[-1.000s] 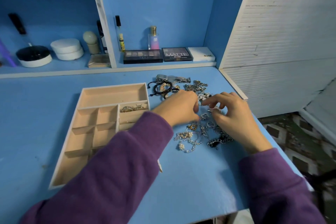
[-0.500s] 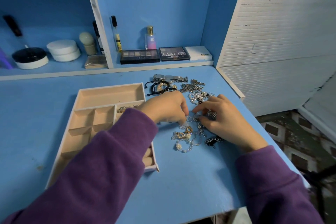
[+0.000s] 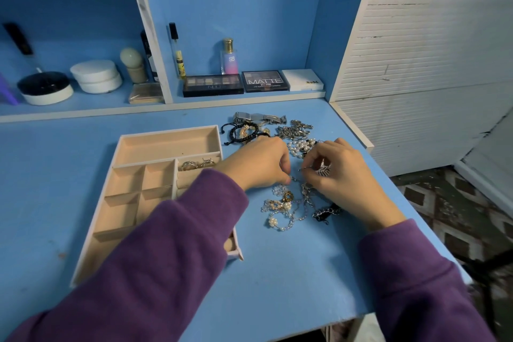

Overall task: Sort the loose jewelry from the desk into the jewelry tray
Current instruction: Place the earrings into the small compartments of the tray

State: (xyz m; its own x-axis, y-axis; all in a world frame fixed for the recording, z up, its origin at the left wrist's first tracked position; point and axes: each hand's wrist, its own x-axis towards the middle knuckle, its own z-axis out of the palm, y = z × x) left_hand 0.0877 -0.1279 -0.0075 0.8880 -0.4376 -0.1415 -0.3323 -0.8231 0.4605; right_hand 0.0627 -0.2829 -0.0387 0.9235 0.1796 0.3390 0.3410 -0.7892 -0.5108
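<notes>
On the far left, on the low shelf behind the desk [image 3: 277, 272], stand a black-lidded jar [image 3: 44, 89] and a white round pot [image 3: 95, 76]. The jewelry tray [image 3: 166, 128] lies flat on the left half of the blue desk, its long back compartment bare. Two or three gold rings [image 3: 198, 164] sit in the small compartment just under it on the right. A purple sleeve [image 3: 155, 253] crosses the near right corner of the tray.

The left hand [image 3: 261, 166] rests just right of the tray with its fingers curled down and its fingertips closed on what looks like a thin chain [image 3: 294, 178], which is too fine to be sure of. Behind it lie black beaded bracelets [image 3: 236, 134] and a silver watch [image 3: 259, 118]. On the shelf farther back are an eyeshadow palette [image 3: 212, 85], a perfume bottle [image 3: 229, 57] and a palette marked MATTE [image 3: 263, 81].

The loose jewelry [image 3: 288, 207] lies tangled on the desk between and below the hands: pearl strands, gold pieces, silver links. A pearl strand [image 3: 299, 146] lies just beyond the knuckles.

The right hand [image 3: 341, 175] faces the left, fingers bent, pinching the other end of the same chain, with a ridged silver piece [image 3: 322, 171] under its fingers. A white slatted panel [image 3: 430, 50] stands at the right.
</notes>
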